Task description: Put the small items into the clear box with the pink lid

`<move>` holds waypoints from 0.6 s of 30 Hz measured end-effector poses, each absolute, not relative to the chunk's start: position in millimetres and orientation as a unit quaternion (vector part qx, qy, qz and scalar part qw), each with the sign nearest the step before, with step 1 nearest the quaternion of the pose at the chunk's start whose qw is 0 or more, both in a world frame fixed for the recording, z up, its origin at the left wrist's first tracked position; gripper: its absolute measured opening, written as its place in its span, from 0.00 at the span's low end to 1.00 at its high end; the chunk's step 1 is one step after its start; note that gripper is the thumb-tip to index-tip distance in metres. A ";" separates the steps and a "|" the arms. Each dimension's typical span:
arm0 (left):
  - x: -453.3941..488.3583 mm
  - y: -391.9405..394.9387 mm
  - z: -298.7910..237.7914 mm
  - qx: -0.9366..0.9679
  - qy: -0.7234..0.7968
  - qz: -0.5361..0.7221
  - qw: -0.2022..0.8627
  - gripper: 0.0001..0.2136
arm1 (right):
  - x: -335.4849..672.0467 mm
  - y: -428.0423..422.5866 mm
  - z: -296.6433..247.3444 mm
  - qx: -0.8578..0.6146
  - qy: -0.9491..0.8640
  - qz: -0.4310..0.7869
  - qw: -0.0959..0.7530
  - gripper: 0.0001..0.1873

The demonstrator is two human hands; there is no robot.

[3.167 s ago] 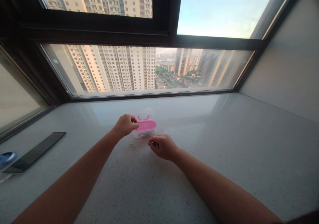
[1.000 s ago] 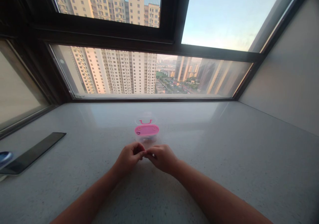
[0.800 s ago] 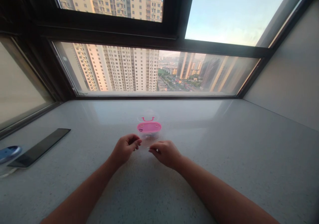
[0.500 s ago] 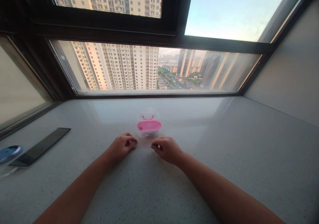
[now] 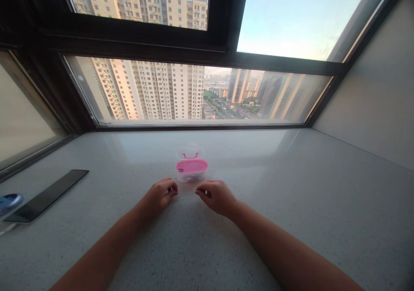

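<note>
On the pale speckled windowsill, a small clear box with a pink lid sits centred below the window, its pink handle upright. Just short of it rest the left hand and right hand, fingers curled inward, apart from each other and not touching the box. Whether either pinches anything I cannot tell. Far left lies a dark phone, with a blue object cut off beside it.

Both hands, left and right, rest curled on the counter near the pink-lidded box.
</note>
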State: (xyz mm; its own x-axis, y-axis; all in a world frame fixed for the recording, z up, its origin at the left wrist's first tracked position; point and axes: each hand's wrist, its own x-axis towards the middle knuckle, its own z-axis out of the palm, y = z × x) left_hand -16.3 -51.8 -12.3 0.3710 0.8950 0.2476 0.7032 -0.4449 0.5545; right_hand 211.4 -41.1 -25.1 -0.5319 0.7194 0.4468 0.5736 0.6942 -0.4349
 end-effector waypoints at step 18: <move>-6.4 -57.1 -17.1 0.724 0.521 0.388 0.234 0.08 | 212.9 -40.4 -25.8 -0.361 -0.861 0.121 0.336 0.08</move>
